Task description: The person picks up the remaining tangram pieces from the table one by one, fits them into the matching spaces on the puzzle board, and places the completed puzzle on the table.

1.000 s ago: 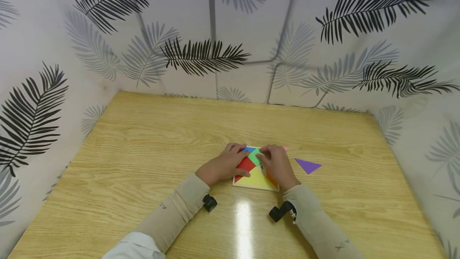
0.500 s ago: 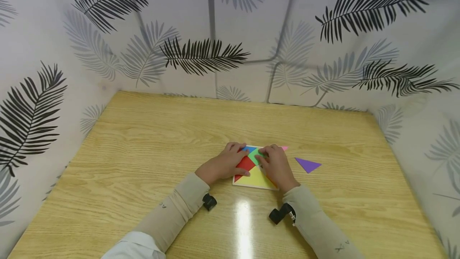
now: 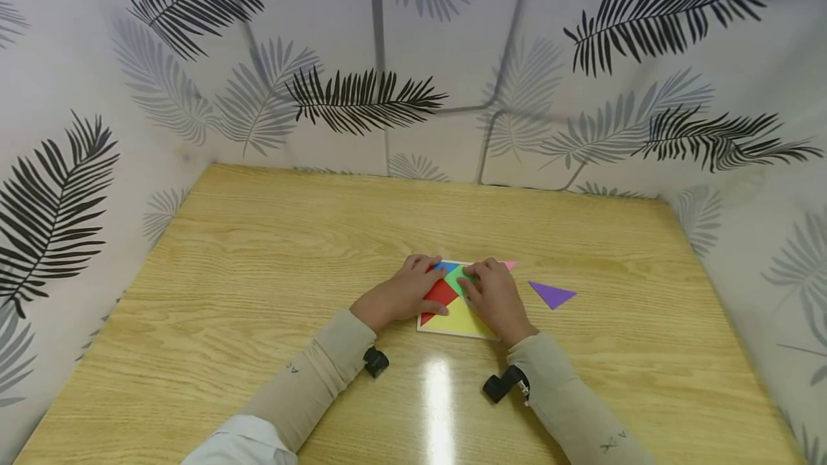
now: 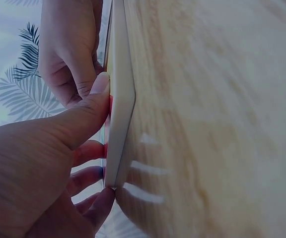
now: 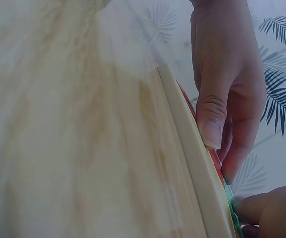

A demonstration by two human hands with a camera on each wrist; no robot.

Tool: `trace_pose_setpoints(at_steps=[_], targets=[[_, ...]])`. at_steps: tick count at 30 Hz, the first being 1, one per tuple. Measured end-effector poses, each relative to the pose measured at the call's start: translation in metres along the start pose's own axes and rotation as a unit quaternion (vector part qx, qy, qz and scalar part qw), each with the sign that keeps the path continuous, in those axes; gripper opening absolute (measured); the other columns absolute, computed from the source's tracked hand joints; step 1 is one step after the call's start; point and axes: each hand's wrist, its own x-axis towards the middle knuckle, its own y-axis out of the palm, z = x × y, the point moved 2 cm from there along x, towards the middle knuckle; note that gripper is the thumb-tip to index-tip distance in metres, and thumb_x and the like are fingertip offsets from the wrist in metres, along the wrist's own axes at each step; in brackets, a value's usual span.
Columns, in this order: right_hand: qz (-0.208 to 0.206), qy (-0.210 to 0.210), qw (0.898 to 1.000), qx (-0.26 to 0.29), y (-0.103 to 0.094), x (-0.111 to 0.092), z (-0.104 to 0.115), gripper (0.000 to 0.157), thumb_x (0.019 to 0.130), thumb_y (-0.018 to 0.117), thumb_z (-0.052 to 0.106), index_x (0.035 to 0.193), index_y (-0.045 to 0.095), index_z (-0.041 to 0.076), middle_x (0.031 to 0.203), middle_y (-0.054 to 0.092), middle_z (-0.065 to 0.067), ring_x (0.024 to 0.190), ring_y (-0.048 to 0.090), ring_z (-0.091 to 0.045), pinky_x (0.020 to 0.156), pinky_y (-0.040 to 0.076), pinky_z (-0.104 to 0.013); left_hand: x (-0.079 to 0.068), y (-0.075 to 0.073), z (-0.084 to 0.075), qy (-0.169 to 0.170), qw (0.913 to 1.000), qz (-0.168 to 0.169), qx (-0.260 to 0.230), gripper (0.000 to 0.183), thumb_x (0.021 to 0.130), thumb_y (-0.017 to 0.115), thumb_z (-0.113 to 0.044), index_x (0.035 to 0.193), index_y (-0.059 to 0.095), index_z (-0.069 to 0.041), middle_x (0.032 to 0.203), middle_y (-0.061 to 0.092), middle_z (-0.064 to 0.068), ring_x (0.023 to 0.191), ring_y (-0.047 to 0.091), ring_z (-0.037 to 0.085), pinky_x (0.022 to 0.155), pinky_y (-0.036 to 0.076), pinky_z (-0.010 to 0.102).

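Observation:
A square tangram board (image 3: pixel 457 334) with a pale rim lies on the table, filled with coloured pieces. My left hand (image 3: pixel 407 291) rests over its left side, fingers spread along the far left corner and thumb on the red piece (image 3: pixel 441 296). In the left wrist view the left fingertips (image 4: pixel 99 85) press against the board's edge and face. My right hand (image 3: pixel 499 300) pinches the green piece (image 3: pixel 454 277) between thumb and fingers, also seen close up in the right wrist view. A blue piece (image 3: pixel 446 266) and a yellow piece (image 3: pixel 460 320) show beside it. The right hand hides the board's right part.
A purple triangle (image 3: pixel 553 295) lies loose on the wooden table (image 3: pixel 291 235) to the right of the board. The tip of a pink piece (image 3: pixel 511 265) shows behind the right hand. Patterned cloth walls (image 3: pixel 439 149) border the table.
My right hand has shifted slightly, and its thumb now covers the small gap beneath the green piece. The orange piece seen earlier is now hidden. The left hand has stayed in place.

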Motion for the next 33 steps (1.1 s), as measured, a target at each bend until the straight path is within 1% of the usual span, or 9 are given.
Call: trace_pose_setpoints(at_steps=[7, 12, 16, 19, 22, 26, 30, 33], targets=[[-0.003, -0.004, 1.000, -0.001, -0.001, -0.002, 0.000, 0.026, 0.088, 0.066, 0.022, 0.106, 0.069, 0.004, 0.091, 0.057, -0.006, 0.076, 0.046, -0.019, 0.067, 0.038, -0.032, 0.000, -0.001, 0.000, -0.002, 1.0000, 0.001, -0.001, 0.076, 0.087, 0.056, -0.051, 0.146, 0.032, -0.010, 0.152, 0.017, 0.010, 0.135, 0.015, 0.028, 0.106, 0.027, 0.038], [0.015, -0.012, 1.000, 0.012, -0.005, -0.004, 0.001, 0.029, 0.089, 0.064, 0.019, 0.112, 0.066, 0.002, 0.093, 0.055, -0.007, 0.079, 0.046, -0.019, 0.067, 0.039, -0.032, -0.001, -0.001, -0.001, -0.002, 1.0000, 0.000, -0.003, 0.076, 0.087, 0.056, -0.051, 0.146, 0.031, -0.010, 0.152, 0.017, 0.009, 0.135, 0.015, 0.028, 0.106, 0.027, 0.038], [0.032, -0.012, 0.999, 0.032, -0.008, -0.005, -0.001, 0.032, 0.090, 0.061, 0.017, 0.118, 0.063, 0.001, 0.098, 0.056, -0.008, 0.086, 0.048, -0.021, 0.073, 0.043, -0.035, -0.001, -0.001, -0.002, -0.005, 1.0000, 0.003, 0.001, 0.076, 0.087, 0.055, -0.051, 0.146, 0.031, -0.010, 0.153, 0.016, 0.009, 0.135, 0.014, 0.029, 0.106, 0.027, 0.038], [0.029, -0.011, 0.998, 0.064, -0.010, -0.007, -0.005, 0.031, 0.091, 0.060, 0.014, 0.119, 0.062, 0.000, 0.099, 0.059, -0.009, 0.088, 0.051, -0.022, 0.077, 0.045, -0.037, -0.001, -0.001, -0.002, -0.005, 1.0000, 0.004, 0.002, 0.076, 0.087, 0.056, -0.051, 0.146, 0.031, -0.010, 0.153, 0.016, 0.009, 0.135, 0.013, 0.029, 0.106, 0.026, 0.038], [0.017, 0.005, 0.995, 0.094, -0.014, -0.009, -0.011, 0.029, 0.092, 0.059, 0.012, 0.118, 0.063, 0.001, 0.100, 0.061, -0.008, 0.087, 0.054, -0.021, 0.077, 0.047, -0.037, -0.002, -0.001, -0.002, -0.003, 1.0000, 0.005, 0.000, 0.076, 0.087, 0.056, -0.051, 0.146, 0.031, -0.010, 0.152, 0.016, 0.009, 0.135, 0.013, 0.029, 0.106, 0.026, 0.038], [0.007, 0.045, 0.993, 0.111, -0.025, -0.013, -0.020, 0.026, 0.093, 0.057, 0.014, 0.117, 0.062, 0.006, 0.103, 0.059, -0.007, 0.088, 0.055, -0.021, 0.077, 0.049, -0.037, -0.002, 0.000, -0.001, 0.001, 1.0000, 0.003, -0.003, 0.076, 0.087, 0.057, -0.050, 0.146, 0.031, -0.009, 0.152, 0.016, 0.010, 0.135, 0.014, 0.029, 0.106, 0.026, 0.037], [0.002, 0.063, 0.992, 0.109, -0.037, -0.018, -0.032, 0.027, 0.094, 0.056, 0.016, 0.117, 0.062, 0.005, 0.105, 0.058, -0.010, 0.090, 0.056, -0.023, 0.080, 0.049, -0.039, -0.002, -0.001, -0.001, 0.002, 1.0000, -0.001, -0.006, 0.076, 0.086, 0.057, -0.049, 0.145, 0.033, -0.009, 0.152, 0.017, 0.010, 0.134, 0.014, 0.030, 0.106, 0.027, 0.037], [-0.007, 0.057, 0.994, 0.096, -0.045, -0.023, -0.043, 0.026, 0.093, 0.057, 0.015, 0.116, 0.062, 0.002, 0.104, 0.059, -0.012, 0.091, 0.055, -0.024, 0.081, 0.048, -0.041, -0.002, -0.001, -0.002, 0.000, 1.0000, -0.001, -0.010, 0.075, 0.086, 0.057, -0.049, 0.145, 0.033, -0.009, 0.152, 0.017, 0.010, 0.134, 0.014, 0.029, 0.106, 0.027, 0.037]])
